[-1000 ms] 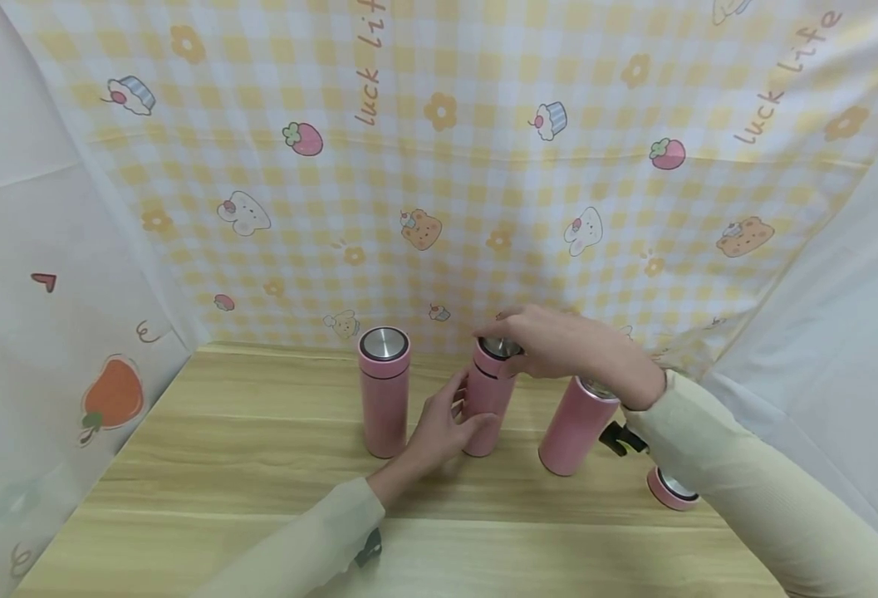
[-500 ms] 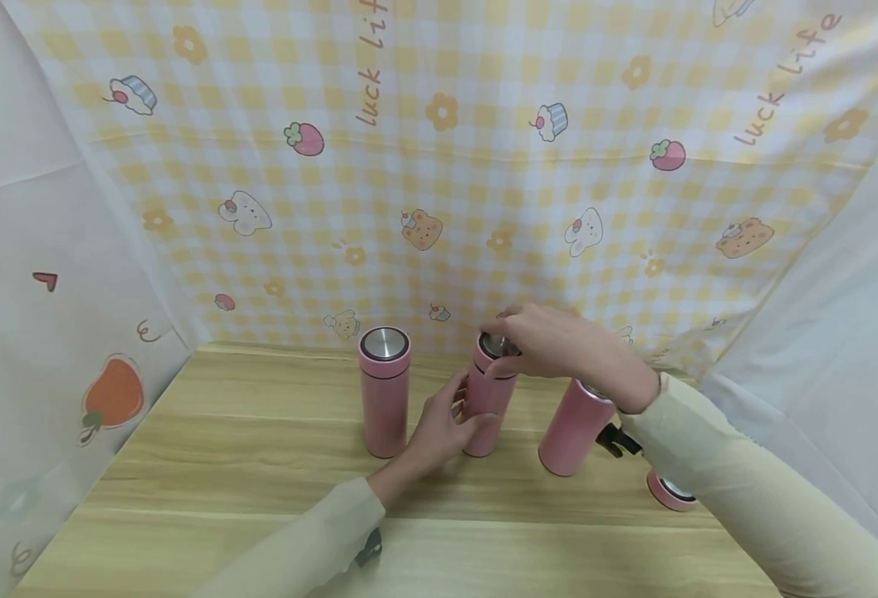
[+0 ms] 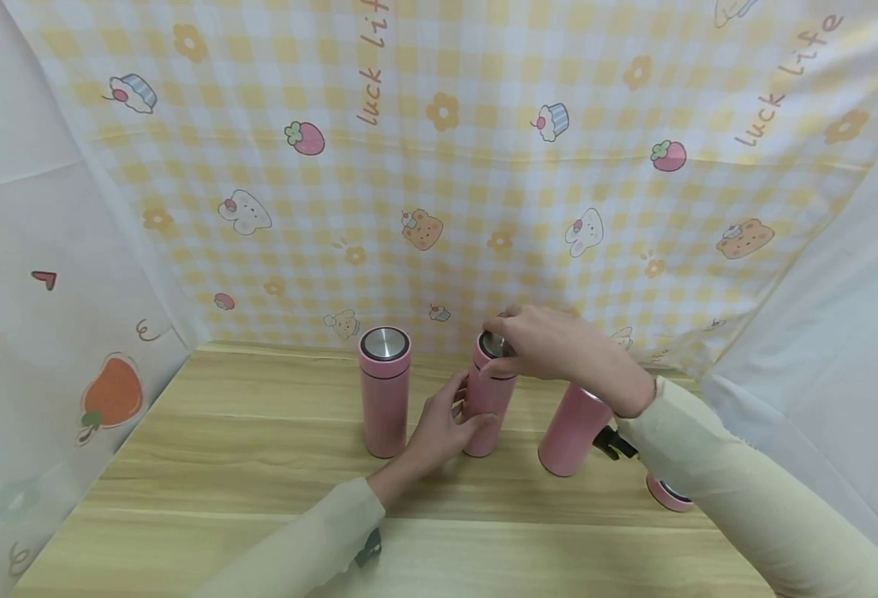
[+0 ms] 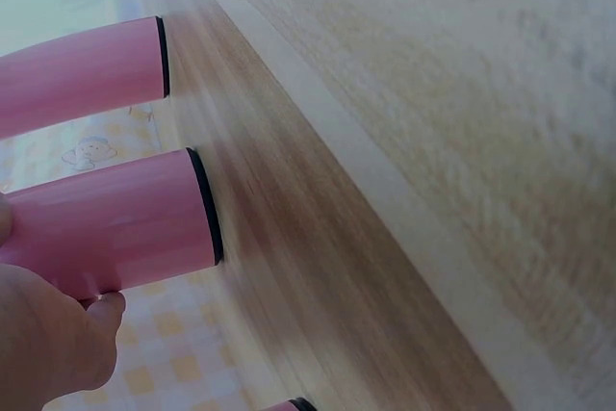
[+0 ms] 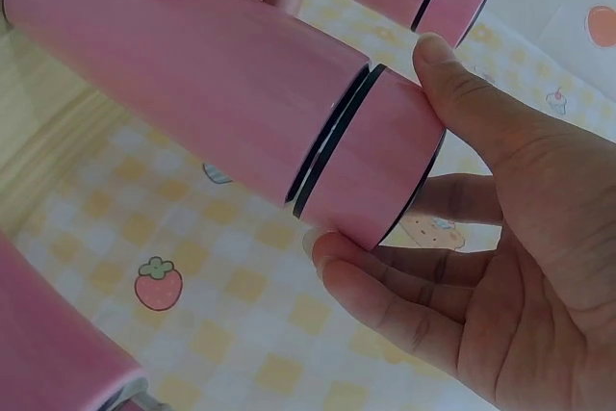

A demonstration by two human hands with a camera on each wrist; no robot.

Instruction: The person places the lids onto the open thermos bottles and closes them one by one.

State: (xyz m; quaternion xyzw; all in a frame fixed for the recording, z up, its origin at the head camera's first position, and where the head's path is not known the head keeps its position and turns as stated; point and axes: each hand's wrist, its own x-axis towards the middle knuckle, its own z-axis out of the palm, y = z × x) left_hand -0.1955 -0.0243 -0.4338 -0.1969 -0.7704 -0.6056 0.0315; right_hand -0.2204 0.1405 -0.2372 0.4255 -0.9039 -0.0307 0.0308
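Note:
Between my two hands a pink thermos (image 3: 492, 394) stands upright on the wooden table. My left hand (image 3: 442, 428) grips its body, thumb in front and fingers behind. With thumb and fingers, my right hand (image 3: 551, 345) holds the pink screw lid (image 5: 371, 156) with its silver top. In the right wrist view a narrow gap shows between lid and body (image 5: 221, 74). The left wrist view shows the thermos base (image 4: 183, 209) against the tabletop and part of my left hand (image 4: 48, 334).
A second thermos (image 3: 385, 407), with its lid on, stands to the left. On the right is a lidless thermos (image 3: 569, 436), its mouth partly behind my right wrist. A loose pink lid (image 3: 665, 492) lies farther right on the table (image 3: 274, 432). Checked cloth (image 3: 379, 274) hangs close behind.
My right hand has turned slightly about the lid, its wrist and forearm shifting a little left. The left hand and the thermoses have stayed in place.

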